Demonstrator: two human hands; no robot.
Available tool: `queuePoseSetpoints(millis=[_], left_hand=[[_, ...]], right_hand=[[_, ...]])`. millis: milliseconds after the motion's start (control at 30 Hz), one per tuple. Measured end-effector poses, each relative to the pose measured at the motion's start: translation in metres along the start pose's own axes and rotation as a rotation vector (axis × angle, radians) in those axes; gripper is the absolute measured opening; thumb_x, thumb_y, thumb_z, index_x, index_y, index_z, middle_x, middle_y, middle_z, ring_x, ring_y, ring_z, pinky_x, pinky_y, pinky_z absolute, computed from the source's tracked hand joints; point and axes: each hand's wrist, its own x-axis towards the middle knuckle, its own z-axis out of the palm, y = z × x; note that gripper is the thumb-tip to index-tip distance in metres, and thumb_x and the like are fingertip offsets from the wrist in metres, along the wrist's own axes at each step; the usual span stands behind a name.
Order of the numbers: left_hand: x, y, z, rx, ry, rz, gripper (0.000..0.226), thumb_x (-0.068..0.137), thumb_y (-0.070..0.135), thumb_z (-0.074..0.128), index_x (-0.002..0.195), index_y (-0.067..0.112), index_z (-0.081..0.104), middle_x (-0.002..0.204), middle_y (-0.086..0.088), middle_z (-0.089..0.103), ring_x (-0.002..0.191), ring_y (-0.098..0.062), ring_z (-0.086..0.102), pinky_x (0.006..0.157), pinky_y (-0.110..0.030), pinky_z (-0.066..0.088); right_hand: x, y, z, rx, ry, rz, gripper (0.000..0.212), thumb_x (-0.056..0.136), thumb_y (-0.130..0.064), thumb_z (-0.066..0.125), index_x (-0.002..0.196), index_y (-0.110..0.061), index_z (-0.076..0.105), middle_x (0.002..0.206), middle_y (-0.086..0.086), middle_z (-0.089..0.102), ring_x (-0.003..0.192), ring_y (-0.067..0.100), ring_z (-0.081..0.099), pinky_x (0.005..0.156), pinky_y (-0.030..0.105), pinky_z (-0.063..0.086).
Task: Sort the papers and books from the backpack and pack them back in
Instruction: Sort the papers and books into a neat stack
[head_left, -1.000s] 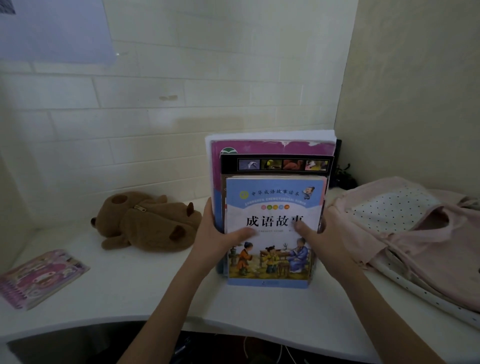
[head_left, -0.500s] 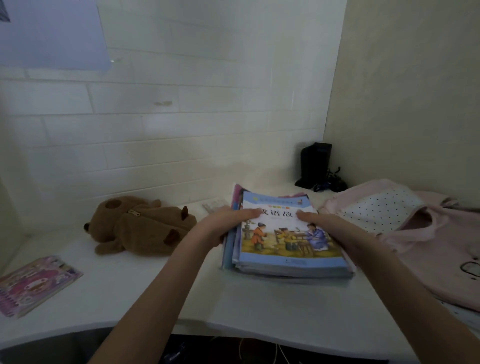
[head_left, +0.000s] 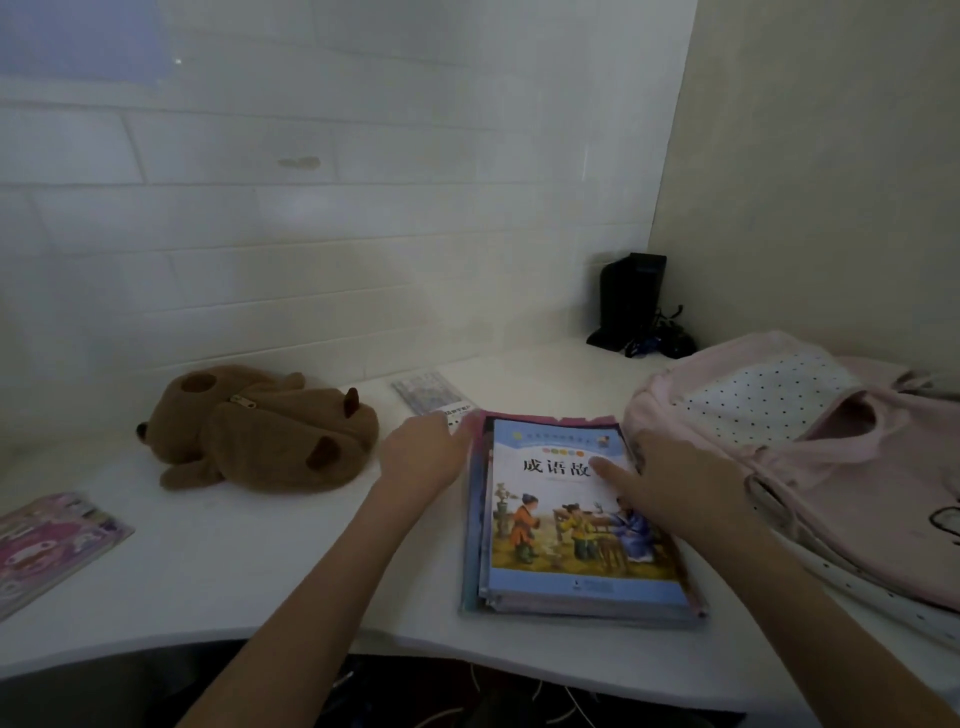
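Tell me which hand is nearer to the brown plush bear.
Left. The left hand rests at the book stack's left edge, just right of the brown plush bear. The right hand lies on the top cover, farther right.

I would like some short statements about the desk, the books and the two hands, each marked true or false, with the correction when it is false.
1. The stack of books lies flat on the desk. True.
2. The left hand grips the brown plush toy. False: it touches the stack's left edge; the toy lies apart, to its left.
3. The right hand rests on the top book's cover. True.
4. The pink backpack lies left of the stack. False: it lies to the right.
5. A pink notebook lies at the desk's left edge. True.
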Motion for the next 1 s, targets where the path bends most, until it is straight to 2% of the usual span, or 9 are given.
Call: queuePoseSetpoints(millis=[133, 200, 300, 400, 533, 733, 833, 933, 1000], left_hand=[[0.031, -0.006, 0.01, -0.677, -0.08, -0.233, 0.059, 0.09, 0.023, 0.058, 0.139, 0.003, 0.032, 0.136, -0.018, 0.05, 0.118, -0.031, 0.052, 0.076, -0.026, 0.047], [0.043, 0.001, 0.015, -0.957, -0.081, -0.386, 0.07, 0.084, 0.014, 0.066, 0.142, 0.003, 0.027, 0.139, -0.017, 0.045, 0.12, -0.03, 0.05, 0.078, -0.026, 0.043], [0.058, 0.005, 0.019, -1.105, 0.036, -0.576, 0.066, 0.077, 0.011, 0.073, 0.131, -0.003, 0.037, 0.126, -0.023, 0.054, 0.106, -0.032, 0.058, 0.076, -0.03, 0.047], [0.074, -0.002, 0.023, -1.119, 0.002, -0.625, 0.052, 0.077, 0.017, 0.074, 0.116, -0.008, 0.05, 0.11, -0.025, 0.064, 0.09, -0.03, 0.064, 0.076, -0.034, 0.053], [0.082, 0.0, 0.028, -0.701, -0.13, -0.375, 0.03, 0.082, 0.03, 0.068, 0.066, 0.006, 0.059, 0.07, -0.015, 0.062, 0.066, -0.025, 0.055, 0.066, -0.029, 0.043], [0.091, 0.017, 0.047, -0.771, -0.049, -0.307, 0.016, 0.093, 0.018, 0.048, 0.079, 0.013, 0.041, 0.086, -0.011, 0.053, 0.076, -0.024, 0.051, 0.064, -0.033, 0.042], [0.089, 0.016, 0.033, -0.812, 0.239, -0.377, 0.008, 0.095, 0.012, 0.043, 0.088, 0.01, 0.042, 0.09, -0.012, 0.052, 0.081, -0.028, 0.053, 0.069, -0.039, 0.046], [0.083, 0.009, -0.009, -0.856, 0.689, -0.332, 0.006, 0.097, 0.009, 0.04, 0.092, 0.011, 0.038, 0.089, -0.008, 0.049, 0.076, -0.022, 0.047, 0.064, -0.024, 0.035], [0.083, 0.006, -0.038, -0.943, 0.779, -0.313, 0.006, 0.097, 0.011, 0.041, 0.093, 0.011, 0.037, 0.09, -0.008, 0.051, 0.073, -0.02, 0.048, 0.057, -0.017, 0.034]], right_hand=[[0.012, -0.011, 0.003, 0.238, -0.009, -0.058, 0.052, 0.087, -0.061, 0.041, 0.129, -0.031, 0.042, 0.115, 0.001, 0.059, 0.097, 0.021, 0.059, 0.075, 0.034, 0.051], [0.015, -0.017, 0.016, 0.402, -0.24, -0.085, 0.055, 0.089, -0.057, 0.046, 0.138, -0.035, 0.035, 0.138, 0.001, 0.046, 0.118, 0.02, 0.051, 0.095, 0.037, 0.046], [0.015, -0.019, 0.031, 0.574, -0.312, -0.09, 0.05, 0.09, -0.053, 0.05, 0.136, -0.039, 0.037, 0.14, -0.009, 0.044, 0.114, 0.006, 0.046, 0.092, 0.027, 0.042], [0.016, -0.018, 0.033, 0.597, -0.278, -0.087, 0.049, 0.088, -0.054, 0.05, 0.134, -0.042, 0.037, 0.137, -0.014, 0.044, 0.114, 0.005, 0.047, 0.095, 0.03, 0.045], [0.014, -0.021, 0.032, 0.54, -0.26, -0.073, 0.048, 0.089, -0.052, 0.049, 0.133, -0.04, 0.038, 0.139, -0.013, 0.043, 0.122, 0.01, 0.044, 0.1, 0.035, 0.042], [0.015, -0.025, 0.031, 0.518, -0.272, -0.042, 0.05, 0.089, -0.055, 0.048, 0.134, -0.038, 0.038, 0.142, -0.012, 0.039, 0.128, 0.011, 0.039, 0.108, 0.038, 0.035], [0.017, -0.027, 0.033, 0.515, -0.272, -0.04, 0.051, 0.088, -0.057, 0.049, 0.135, -0.039, 0.038, 0.144, -0.011, 0.038, 0.13, 0.011, 0.038, 0.11, 0.038, 0.033], [0.021, -0.03, 0.042, 0.539, -0.241, -0.024, 0.053, 0.088, -0.056, 0.051, 0.135, -0.035, 0.041, 0.143, -0.011, 0.04, 0.128, 0.01, 0.041, 0.107, 0.033, 0.034], [0.026, -0.035, 0.047, 0.575, -0.221, -0.011, 0.053, 0.087, -0.053, 0.054, 0.134, -0.032, 0.044, 0.139, -0.009, 0.044, 0.124, 0.01, 0.043, 0.102, 0.029, 0.037]])
